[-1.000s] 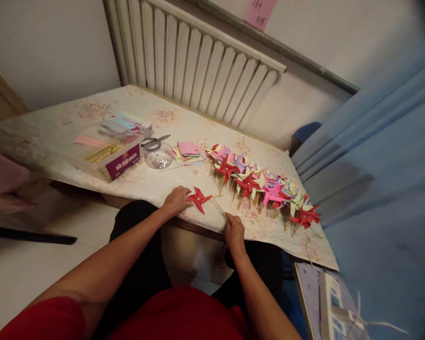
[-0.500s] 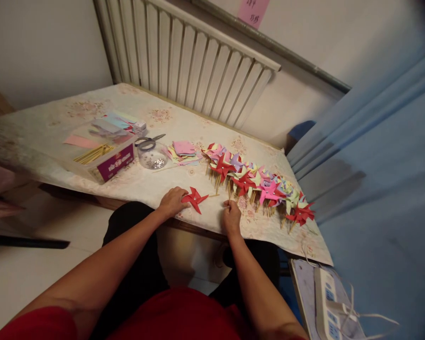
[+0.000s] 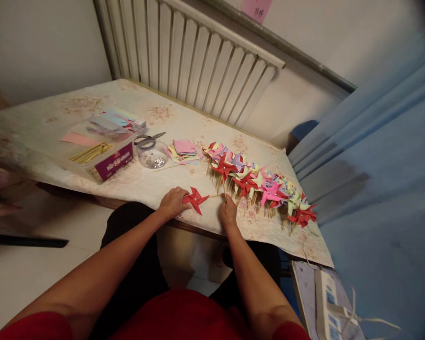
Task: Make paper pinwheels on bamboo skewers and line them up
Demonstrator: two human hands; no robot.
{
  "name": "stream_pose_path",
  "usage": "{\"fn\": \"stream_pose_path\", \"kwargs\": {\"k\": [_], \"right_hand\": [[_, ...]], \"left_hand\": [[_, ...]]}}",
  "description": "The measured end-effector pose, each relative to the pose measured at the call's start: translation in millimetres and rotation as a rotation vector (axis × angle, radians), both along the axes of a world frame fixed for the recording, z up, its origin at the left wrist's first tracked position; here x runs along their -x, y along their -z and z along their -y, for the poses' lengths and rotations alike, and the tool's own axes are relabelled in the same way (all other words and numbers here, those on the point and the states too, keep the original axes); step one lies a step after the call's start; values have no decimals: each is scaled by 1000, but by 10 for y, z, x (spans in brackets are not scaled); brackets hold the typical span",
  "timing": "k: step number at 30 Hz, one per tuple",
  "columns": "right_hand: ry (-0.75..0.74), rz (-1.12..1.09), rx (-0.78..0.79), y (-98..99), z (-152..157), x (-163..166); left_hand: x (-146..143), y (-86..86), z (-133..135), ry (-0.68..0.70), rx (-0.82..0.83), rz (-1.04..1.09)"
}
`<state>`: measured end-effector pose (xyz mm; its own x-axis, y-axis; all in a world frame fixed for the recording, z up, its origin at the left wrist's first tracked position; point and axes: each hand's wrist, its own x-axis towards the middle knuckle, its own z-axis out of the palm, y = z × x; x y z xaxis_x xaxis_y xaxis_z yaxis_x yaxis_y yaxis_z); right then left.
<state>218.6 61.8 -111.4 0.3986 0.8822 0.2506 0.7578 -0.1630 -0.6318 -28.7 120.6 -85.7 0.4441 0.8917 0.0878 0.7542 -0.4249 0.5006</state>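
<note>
My left hand [image 3: 172, 203] rests at the near table edge with its fingers closed on a red paper pinwheel [image 3: 195, 199]. My right hand [image 3: 227, 210] sits just to the right, pinching a thin wooden stick [image 3: 224, 190] that points away from me. A long row of finished pinwheels [image 3: 258, 182] in red, pink, yellow and purple lies on the flowered tablecloth [image 3: 170, 123] beyond my right hand, their sticks pointing toward me.
Farther left stand a clear box with wooden sticks [image 3: 102, 156], a small clear bowl of pins [image 3: 152, 156], scissors [image 3: 147, 139] and a pile of coloured paper squares [image 3: 184, 148]. A radiator [image 3: 194, 56] lines the wall. A blue curtain [image 3: 375, 156] hangs right; a power strip [image 3: 327, 295] lies below.
My right hand has moved up and left toward the red pinwheel, turning the stick from slanting to nearly upright. My left hand has stayed on the pinwheel.
</note>
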Motion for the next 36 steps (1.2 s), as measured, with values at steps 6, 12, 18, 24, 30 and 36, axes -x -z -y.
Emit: {"fn": "stream_pose_path", "kwargs": {"k": [6, 12, 18, 24, 30, 36], "right_hand": [[-20, 1, 38, -44, 26, 45], [-7, 2, 29, -25, 82, 110], [-36, -13, -4, -21, 126, 203], [-81, -23, -14, -25, 33, 290], [-72, 13, -21, -55, 19, 377], [-93, 84, 70, -86, 38, 442]], "left_hand": [[7, -26, 32, 14, -10, -17], [20, -6, 53, 36, -31, -9], [108, 54, 77, 36, -56, 61], [212, 100, 125, 2, -87, 90], [251, 161, 162, -39, -137, 109], [240, 145, 201, -56, -145, 84]]}}
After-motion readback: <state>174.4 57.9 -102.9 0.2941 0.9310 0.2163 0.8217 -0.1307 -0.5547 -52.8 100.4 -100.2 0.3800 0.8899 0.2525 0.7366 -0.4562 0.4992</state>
